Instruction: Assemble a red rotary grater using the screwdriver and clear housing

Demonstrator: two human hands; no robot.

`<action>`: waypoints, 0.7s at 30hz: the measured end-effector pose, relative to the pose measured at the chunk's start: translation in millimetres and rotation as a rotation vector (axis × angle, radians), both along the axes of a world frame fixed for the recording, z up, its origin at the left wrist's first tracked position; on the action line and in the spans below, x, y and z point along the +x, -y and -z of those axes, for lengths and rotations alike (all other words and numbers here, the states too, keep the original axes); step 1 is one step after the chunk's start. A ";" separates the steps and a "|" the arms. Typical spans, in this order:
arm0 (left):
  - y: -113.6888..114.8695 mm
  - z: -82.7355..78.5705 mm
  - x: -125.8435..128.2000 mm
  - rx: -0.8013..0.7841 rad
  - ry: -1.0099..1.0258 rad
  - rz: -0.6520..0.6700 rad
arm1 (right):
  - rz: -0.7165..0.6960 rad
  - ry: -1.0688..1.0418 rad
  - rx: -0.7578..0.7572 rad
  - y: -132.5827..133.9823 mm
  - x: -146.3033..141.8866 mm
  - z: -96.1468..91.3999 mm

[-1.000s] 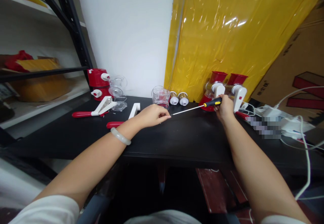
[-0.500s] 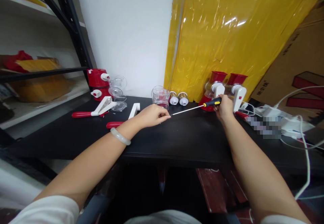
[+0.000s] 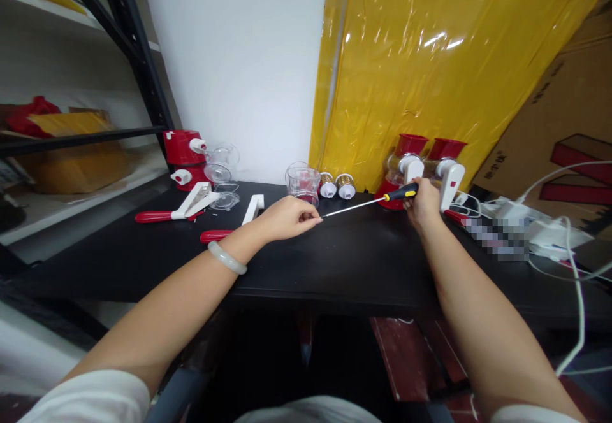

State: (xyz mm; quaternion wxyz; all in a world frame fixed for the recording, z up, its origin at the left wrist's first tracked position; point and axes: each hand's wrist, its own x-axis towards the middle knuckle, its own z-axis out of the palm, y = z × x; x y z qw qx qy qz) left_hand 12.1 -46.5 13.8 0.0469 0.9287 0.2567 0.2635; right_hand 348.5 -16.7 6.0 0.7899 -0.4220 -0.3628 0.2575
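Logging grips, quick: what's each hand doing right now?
Left hand: closed, fingertips pinched at the screwdriver tip.
Right hand: closed around the screwdriver handle.

A black counter (image 3: 354, 264) is seen. At its back left corner a red unit (image 3: 182, 155) and clear cups (image 3: 222, 174) are set, with two red-handled cranks (image 3: 172, 211) laid in front. Along the back edge a jar (image 3: 303, 183), two drums (image 3: 337, 185) and two grinders (image 3: 421, 165) are stood. Cables (image 3: 521, 219) are spread at the right edge.
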 end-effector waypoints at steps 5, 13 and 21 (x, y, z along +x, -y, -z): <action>-0.8 1.6 -0.1 -0.022 0.016 0.009 | -0.001 -0.023 -0.007 0.8 -1.3 -1.3; 2.5 1.4 0.4 0.018 0.106 -0.018 | 0.002 -0.021 -0.015 -0.2 -1.3 -0.8; -0.3 -2.6 -6.5 0.186 0.330 -0.023 | -0.043 -0.017 0.006 -3.1 3.5 0.5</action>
